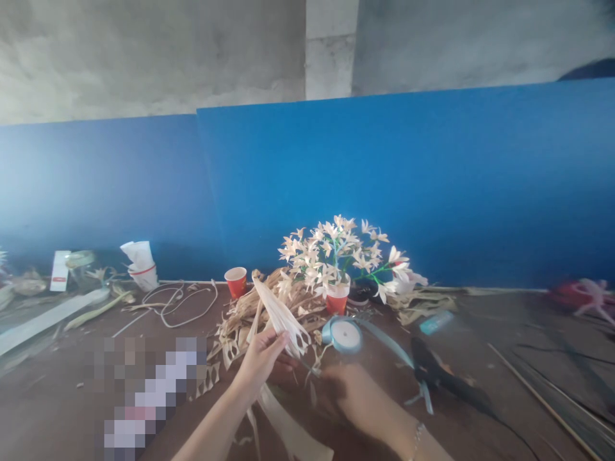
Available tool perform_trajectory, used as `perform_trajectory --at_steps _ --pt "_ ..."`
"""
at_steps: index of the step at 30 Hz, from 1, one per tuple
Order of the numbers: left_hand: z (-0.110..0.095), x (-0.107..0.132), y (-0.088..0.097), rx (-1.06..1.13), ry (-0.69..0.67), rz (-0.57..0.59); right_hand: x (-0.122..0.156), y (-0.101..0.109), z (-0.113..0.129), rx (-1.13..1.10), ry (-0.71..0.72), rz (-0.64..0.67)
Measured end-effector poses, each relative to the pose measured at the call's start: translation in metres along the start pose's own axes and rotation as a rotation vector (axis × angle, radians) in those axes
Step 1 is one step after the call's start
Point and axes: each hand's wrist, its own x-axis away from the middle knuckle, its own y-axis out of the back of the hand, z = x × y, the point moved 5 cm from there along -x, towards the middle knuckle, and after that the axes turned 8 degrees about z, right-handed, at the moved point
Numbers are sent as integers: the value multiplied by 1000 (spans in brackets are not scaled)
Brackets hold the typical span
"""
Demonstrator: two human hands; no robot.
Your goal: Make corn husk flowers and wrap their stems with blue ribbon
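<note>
My left hand [266, 355] pinches a pale dried corn husk [281, 307] between thumb and fingers. The husk fans out, and its near right end is cut into petal-like strips with gaps. Close to that end is my right hand [346, 394], smeared by motion. A thin grey sliver [308, 367] shows between the hands, too blurred to name. Below them lies another pale husk piece [293, 422] on the brown table [182, 422]. Just beyond my right hand sits a spool of light blue ribbon [343, 334].
White husk flowers [331, 256] stand in a red paper cup [337, 299], beside a heap of dried husks [240, 314]. Another red cup [236, 282] and a white cable [187, 310] are left. A black corded tool [446, 384] lies right. A blue partition [384, 173] rises behind.
</note>
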Motion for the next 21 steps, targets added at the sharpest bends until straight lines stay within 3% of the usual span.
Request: perform_trajectory --at_steps 21 --pt "-5 4 -3 3 3 17 -1 -1 -3 63 3 -14"
